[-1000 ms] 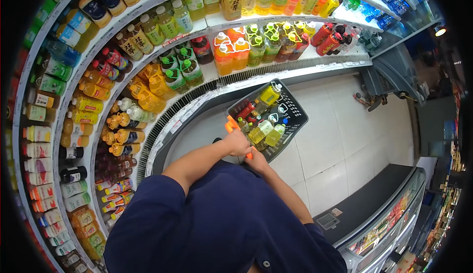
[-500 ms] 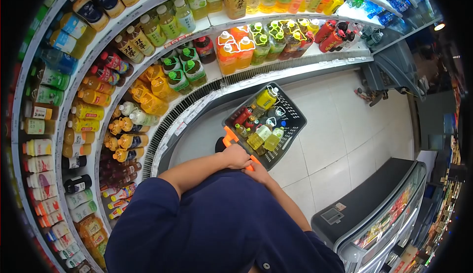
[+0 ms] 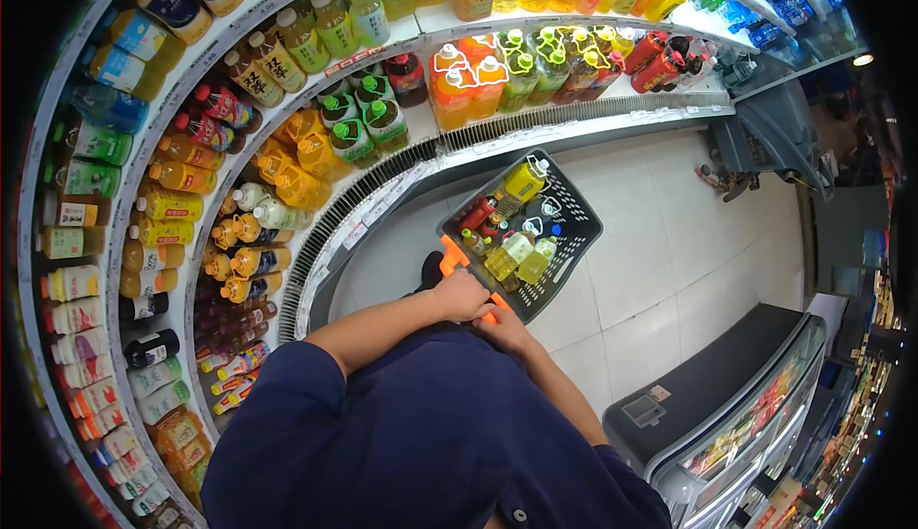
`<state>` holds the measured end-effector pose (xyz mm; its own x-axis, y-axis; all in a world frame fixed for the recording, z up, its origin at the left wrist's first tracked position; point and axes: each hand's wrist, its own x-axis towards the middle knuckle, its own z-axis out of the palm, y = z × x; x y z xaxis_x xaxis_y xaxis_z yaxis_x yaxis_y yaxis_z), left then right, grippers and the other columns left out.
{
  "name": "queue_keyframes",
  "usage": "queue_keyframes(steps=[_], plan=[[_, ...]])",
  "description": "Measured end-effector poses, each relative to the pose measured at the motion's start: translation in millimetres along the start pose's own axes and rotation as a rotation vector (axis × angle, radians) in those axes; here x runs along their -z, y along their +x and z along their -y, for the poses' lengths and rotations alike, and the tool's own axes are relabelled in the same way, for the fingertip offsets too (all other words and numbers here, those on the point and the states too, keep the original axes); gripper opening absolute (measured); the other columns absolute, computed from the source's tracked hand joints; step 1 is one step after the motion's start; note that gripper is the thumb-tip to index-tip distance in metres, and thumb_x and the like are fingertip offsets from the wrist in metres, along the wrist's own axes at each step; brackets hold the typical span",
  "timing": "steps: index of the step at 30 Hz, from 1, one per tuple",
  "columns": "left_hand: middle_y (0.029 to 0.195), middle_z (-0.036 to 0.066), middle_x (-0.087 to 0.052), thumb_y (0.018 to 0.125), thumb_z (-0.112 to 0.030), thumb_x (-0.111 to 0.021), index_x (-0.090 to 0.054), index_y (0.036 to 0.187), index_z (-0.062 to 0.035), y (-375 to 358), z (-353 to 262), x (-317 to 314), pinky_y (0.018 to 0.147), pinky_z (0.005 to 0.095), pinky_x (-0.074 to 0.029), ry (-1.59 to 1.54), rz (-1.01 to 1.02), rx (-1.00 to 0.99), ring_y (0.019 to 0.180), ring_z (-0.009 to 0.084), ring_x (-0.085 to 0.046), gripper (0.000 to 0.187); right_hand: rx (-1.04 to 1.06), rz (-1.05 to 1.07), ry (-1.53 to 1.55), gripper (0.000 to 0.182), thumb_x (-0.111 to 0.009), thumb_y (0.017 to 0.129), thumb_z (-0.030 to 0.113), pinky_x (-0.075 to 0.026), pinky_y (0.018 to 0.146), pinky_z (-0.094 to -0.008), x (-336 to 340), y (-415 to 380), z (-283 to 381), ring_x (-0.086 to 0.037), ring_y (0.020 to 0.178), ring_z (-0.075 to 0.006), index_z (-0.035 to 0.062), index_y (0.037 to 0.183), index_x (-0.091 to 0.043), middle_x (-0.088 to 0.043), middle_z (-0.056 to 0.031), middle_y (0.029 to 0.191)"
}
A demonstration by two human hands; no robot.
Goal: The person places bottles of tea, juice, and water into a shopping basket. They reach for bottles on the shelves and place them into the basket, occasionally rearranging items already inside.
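Observation:
My left hand [image 3: 462,296] is wrapped round the orange handle [image 3: 453,256] of a dark grey shopping basket [image 3: 571,250]. Beside it, my right hand [image 3: 506,326] closes on the same handle farther along. The basket stands on the floor in front of me. Inside lie a yellow-green bottle [image 3: 525,180] at the far end, a red item [image 3: 478,212], and several bottles of pale yellow liquid, one with a blue cap [image 3: 537,261]. Fingertips of both hands are partly hidden from above.
Curved refrigerated shelves [image 3: 413,24] with many drink bottles run along the left and front. A black-topped display case [image 3: 708,376] stands at the right. Light floor tiles [image 3: 626,280] lie between. Grey equipment [image 3: 779,137] is at the upper right.
The basket has shifted slightly right in the view, and the shelves have moved a little too. Both hands still hold the handle.

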<state>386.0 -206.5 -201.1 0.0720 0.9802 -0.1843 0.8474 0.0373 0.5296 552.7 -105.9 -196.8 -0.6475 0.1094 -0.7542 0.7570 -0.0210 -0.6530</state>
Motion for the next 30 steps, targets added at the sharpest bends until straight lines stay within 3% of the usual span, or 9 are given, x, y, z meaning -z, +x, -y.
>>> queue_keyframes(steps=[5,7,10,14,17,19,23,25,30], plan=[[0.064,0.013,-0.062,0.092,-0.039,-0.055,-0.066,0.073,-0.0073,-10,19,10,0.074,0.0466,-0.046,-0.025,-0.076,0.004,0.069,0.0327,-0.063,0.039,-0.029,-0.047,-0.067,0.042,-0.071,0.086,0.04,-0.048,0.079,-0.033,-2,-3,14,-0.063,0.087,-0.018,0.0047,0.109,-0.065,-0.067,-0.0089,0.094],[0.067,0.011,-0.064,0.092,-0.036,-0.056,-0.067,0.073,-0.0076,-15,28,14,0.076,0.0451,-0.046,-0.058,-0.123,0.024,0.074,0.0318,-0.063,0.036,0.072,-0.08,-0.15,0.037,-0.069,0.087,0.038,-0.048,0.069,-0.0353,-3,4,10,-0.06,0.075,-0.0187,0.0041,0.102,-0.061,-0.062,-0.0081,0.083],[0.083,0.011,-0.069,0.094,-0.036,-0.053,-0.071,0.081,-0.0079,-21,43,20,0.076,0.0453,-0.047,-0.135,-0.067,0.093,0.086,0.0315,-0.065,0.035,0.004,-0.019,-0.123,0.04,-0.07,0.087,0.041,-0.048,0.075,-0.0372,0,6,27,-0.061,0.081,-0.0211,0.0038,0.1,-0.061,-0.062,-0.01,0.084],[0.09,0.011,-0.069,0.094,-0.033,-0.054,-0.071,0.084,-0.0075,-33,62,15,0.078,0.0446,-0.048,-0.176,-0.141,0.038,0.09,0.0312,-0.064,0.032,0.016,-0.015,-0.161,0.04,-0.07,0.087,0.041,-0.047,0.074,-0.0365,-5,28,26,-0.06,0.079,-0.0205,0.0042,0.1,-0.061,-0.062,-0.0097,0.084],[0.093,0.012,-0.067,0.093,-0.029,-0.056,-0.069,0.088,-0.0057,-40,86,19,0.084,0.0456,-0.048,-0.374,-0.239,0.139,0.093,0.0319,-0.062,0.027,-0.017,-0.003,-0.183,0.04,-0.07,0.087,0.041,-0.047,0.074,-0.0367,-8,37,37,-0.06,0.079,-0.0204,0.0043,0.1,-0.061,-0.062,-0.0094,0.084],[0.098,0.015,-0.068,0.092,-0.029,-0.056,-0.07,0.09,-0.0039,-46,117,24,0.085,0.0464,-0.051,-0.429,-0.262,0.393,0.096,0.0353,-0.063,0.028,0.02,-0.008,-0.202,0.039,-0.069,0.087,0.041,-0.047,0.074,-0.0371,-11,43,46,-0.061,0.08,-0.0217,0.0041,0.1,-0.061,-0.062,-0.0101,0.084],[0.107,0.02,-0.067,0.088,-0.029,-0.061,-0.07,0.103,-0.0028,-54,223,17,0.091,0.0459,-0.051,-0.358,-0.426,0.775,0.107,0.0377,-0.062,0.032,-0.047,-0.04,-0.285,0.04,-0.069,0.087,0.04,-0.048,0.076,-0.0381,-18,50,72,-0.062,0.082,-0.0252,0.0033,0.102,-0.061,-0.064,-0.012,0.086],[0.119,0.024,-0.062,0.087,-0.027,-0.062,-0.064,0.115,0.0021,-55,258,39,0.096,0.0456,-0.049,-0.247,-0.536,0.917,0.112,0.0405,-0.06,0.041,0.076,-0.157,-0.279,0.04,-0.069,0.086,0.04,-0.047,0.072,-0.0385,-23,60,70,-0.06,0.074,-0.0271,0.0029,0.097,-0.06,-0.059,-0.0134,0.076],[0.139,0.025,-0.05,0.085,-0.022,-0.065,-0.05,0.133,0.0077,-48,324,72,0.107,0.0433,-0.043,0.01,-0.601,0.973,0.126,0.0402,-0.05,0.058,0.096,-0.254,-0.324,0.047,-0.073,0.084,0.036,-0.05,0.08,-0.0411,-33,75,84,-0.063,0.09,-0.0302,-0.0011,0.109,-0.06,-0.062,-0.0165,0.095]])
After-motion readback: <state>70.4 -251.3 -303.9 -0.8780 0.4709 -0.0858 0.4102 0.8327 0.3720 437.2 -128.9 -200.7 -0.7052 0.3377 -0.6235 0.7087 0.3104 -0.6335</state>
